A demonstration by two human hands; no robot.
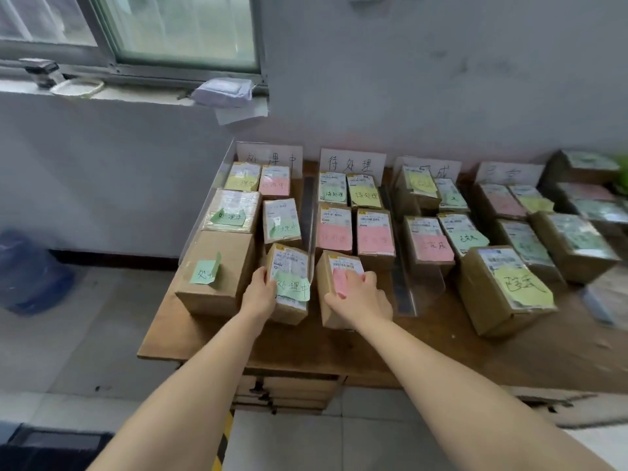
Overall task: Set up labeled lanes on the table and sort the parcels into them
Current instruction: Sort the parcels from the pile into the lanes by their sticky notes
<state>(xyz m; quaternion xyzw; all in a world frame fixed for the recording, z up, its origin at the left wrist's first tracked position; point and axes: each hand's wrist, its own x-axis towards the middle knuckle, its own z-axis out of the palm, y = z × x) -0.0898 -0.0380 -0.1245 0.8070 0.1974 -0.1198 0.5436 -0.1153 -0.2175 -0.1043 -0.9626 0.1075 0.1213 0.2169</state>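
View from above a wooden desk [306, 348] set against a wall, with rows of small cardboard parcels sorted into lanes under handwritten sign cards. Two bare arms reach forward to the two nearest parcels at the desk's front edge. The left grip [260, 290] is curled round the left long side of the green-note parcel [289, 263], which lies at the near end of the far-left lane. The right grip [360, 297] is curled over the top of the pink-note parcel [343, 263], covering part of its note so the writing cannot be read. That parcel lies at the near end of the second lane. Both parcels lie side by side, just apart. Their long axes run away from the person toward the wall, each slightly tilted. A clear divider [311, 215] stands between the two lanes and ends just behind the gap between the parcels. Each parcel lies directly ahead of the hand that holds it, so any squaring up into its lane would likely be a short push forward, with no crossing of arms.
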